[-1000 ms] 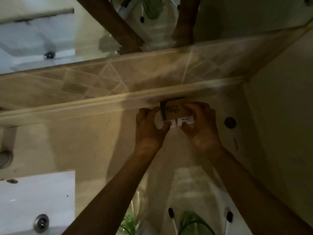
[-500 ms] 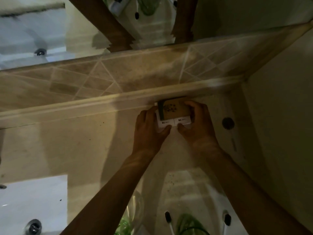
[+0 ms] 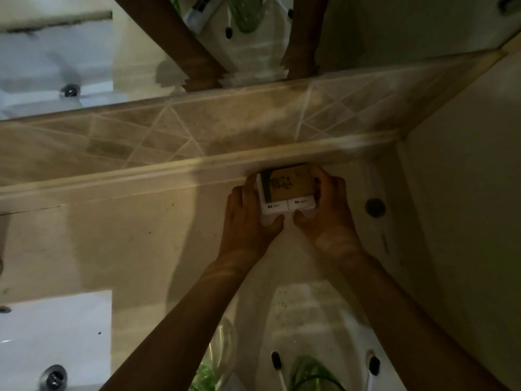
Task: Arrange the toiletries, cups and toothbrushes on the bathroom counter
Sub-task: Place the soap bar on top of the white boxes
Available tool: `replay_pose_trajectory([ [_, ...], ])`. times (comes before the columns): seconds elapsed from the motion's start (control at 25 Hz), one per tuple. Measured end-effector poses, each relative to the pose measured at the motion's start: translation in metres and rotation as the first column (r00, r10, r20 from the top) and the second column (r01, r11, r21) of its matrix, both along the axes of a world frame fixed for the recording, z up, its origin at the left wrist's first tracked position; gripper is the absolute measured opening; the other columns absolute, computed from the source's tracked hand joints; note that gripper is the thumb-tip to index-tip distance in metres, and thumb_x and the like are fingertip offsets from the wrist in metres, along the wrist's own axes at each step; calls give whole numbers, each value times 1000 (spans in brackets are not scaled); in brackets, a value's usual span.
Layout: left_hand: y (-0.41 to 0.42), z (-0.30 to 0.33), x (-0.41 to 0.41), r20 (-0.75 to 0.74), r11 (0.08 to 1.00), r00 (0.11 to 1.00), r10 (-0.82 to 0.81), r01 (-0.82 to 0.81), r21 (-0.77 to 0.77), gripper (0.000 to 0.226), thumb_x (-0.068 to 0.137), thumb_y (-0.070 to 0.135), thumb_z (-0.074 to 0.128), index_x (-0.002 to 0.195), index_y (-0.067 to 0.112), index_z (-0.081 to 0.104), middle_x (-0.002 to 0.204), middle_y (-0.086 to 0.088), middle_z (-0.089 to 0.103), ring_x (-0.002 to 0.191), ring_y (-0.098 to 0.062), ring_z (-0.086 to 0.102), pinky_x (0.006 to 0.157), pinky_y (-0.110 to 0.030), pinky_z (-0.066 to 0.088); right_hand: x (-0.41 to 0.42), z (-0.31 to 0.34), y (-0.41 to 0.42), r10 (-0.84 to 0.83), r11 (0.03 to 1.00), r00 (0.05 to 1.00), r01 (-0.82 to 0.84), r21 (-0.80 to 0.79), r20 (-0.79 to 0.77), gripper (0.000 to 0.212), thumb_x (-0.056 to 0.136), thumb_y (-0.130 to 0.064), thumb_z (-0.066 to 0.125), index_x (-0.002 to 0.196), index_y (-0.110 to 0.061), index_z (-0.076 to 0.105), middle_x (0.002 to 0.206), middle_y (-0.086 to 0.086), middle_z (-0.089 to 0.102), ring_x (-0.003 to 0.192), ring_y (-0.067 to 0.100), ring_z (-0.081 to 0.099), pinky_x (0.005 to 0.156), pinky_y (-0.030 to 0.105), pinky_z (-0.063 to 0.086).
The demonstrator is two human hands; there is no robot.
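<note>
A small stack of boxes rests on the beige counter (image 3: pixel 141 244) against the back ledge: a brown cardboard box (image 3: pixel 290 183) lies on top of two white boxes (image 3: pixel 287 206) set side by side. My left hand (image 3: pixel 251 218) grips the stack's left side and my right hand (image 3: pixel 327 213) grips its right side, thumbs at the front. Near the bottom edge stand a clear plastic cup (image 3: pixel 222 359) and a glass with toothbrushes (image 3: pixel 310 371), partly hidden by my forearms.
A tiled backsplash (image 3: pixel 197 128) and a mirror (image 3: pixel 84 52) run along the back; the mirror reflects my arms. A wall (image 3: pixel 465 193) closes the right side. A dark round fitting (image 3: pixel 375 207) sits right of the boxes. The white sink (image 3: pixel 50 340) is at lower left.
Both hands have pushed the stack slightly back toward the ledge and squared the two white boxes under the brown one. The view has shifted a little.
</note>
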State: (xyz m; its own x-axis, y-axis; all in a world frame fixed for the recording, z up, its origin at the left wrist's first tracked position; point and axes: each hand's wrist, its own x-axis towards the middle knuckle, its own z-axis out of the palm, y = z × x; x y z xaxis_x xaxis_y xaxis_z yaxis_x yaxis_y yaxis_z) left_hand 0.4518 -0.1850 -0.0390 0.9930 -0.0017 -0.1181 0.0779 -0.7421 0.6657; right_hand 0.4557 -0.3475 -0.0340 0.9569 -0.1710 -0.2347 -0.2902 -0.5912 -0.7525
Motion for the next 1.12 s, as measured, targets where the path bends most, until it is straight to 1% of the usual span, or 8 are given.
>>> replay_pose_trajectory([
  [0.08,1,3,-1,-30,1000,1000,-2,2,-22,105,70,32,86,154,17,24,133,-11,45,118,-26,51,96,-42,52,-2,5,-1,27,999,999,-27,-21,-18,98,74,-13,82,148,-38,23,144,-2,26,124,20,49,96,41,54],
  [0.2,7,18,-8,-107,999,994,12,-16,-33,101,75,42,81,154,26,20,142,-4,35,122,-21,49,92,-34,51,-13,27,-9,64,995,998,-65,-78,-15,92,79,-13,78,150,-33,23,147,3,26,114,8,44,83,17,47],
  [0.28,17,34,-21,-79,999,997,27,-25,28,87,81,43,75,152,23,27,142,-6,39,121,-22,51,93,-36,51,-28,46,-16,43,996,998,-46,-76,-49,81,83,-15,74,149,-28,30,147,4,30,109,8,46,79,17,44],
  [0.4,36,66,-53,34,997,998,58,-60,42,52,89,27,70,136,15,51,123,-9,58,100,-15,59,86,-35,54,-65,67,-21,2,1000,998,-2,-5,-62,62,83,-17,68,140,-27,45,137,4,43,106,12,54,86,30,52],
  [0.56,64,116,-129,115,994,989,98,-92,-55,14,92,19,65,106,16,68,77,8,63,63,-3,56,64,-23,46,-140,98,-15,-21,996,1000,22,88,-6,38,88,-14,65,123,-28,58,125,-3,51,102,11,59,87,29,53],
  [0.8,92,147,-257,-29,924,944,327,-326,-201,10,91,17,65,89,27,68,75,15,66,72,-3,64,63,-6,42,-228,135,31,76,994,994,-82,78,73,13,90,-13,65,95,-25,69,94,-9,67,81,1,62,69,9,48],
  [1.0,91,115,-344,-331,857,885,327,-425,-291,14,91,16,63,82,26,68,68,5,69,61,-11,65,61,-30,56,-297,121,76,325,944,946,-325,52,-9,8,91,-20,64,90,-20,72,80,-12,67,77,1,63,65,8,45],
  [1.12,94,78,-376,-590,812,766,255,-501,-298,14,94,12,59,86,15,70,71,-5,73,62,-22,70,66,-48,61,-329,92,87,447,886,884,-459,-70,-139,20,89,-25,61,106,-18,67,98,-2,66,89,12,62,77,28,51],
])
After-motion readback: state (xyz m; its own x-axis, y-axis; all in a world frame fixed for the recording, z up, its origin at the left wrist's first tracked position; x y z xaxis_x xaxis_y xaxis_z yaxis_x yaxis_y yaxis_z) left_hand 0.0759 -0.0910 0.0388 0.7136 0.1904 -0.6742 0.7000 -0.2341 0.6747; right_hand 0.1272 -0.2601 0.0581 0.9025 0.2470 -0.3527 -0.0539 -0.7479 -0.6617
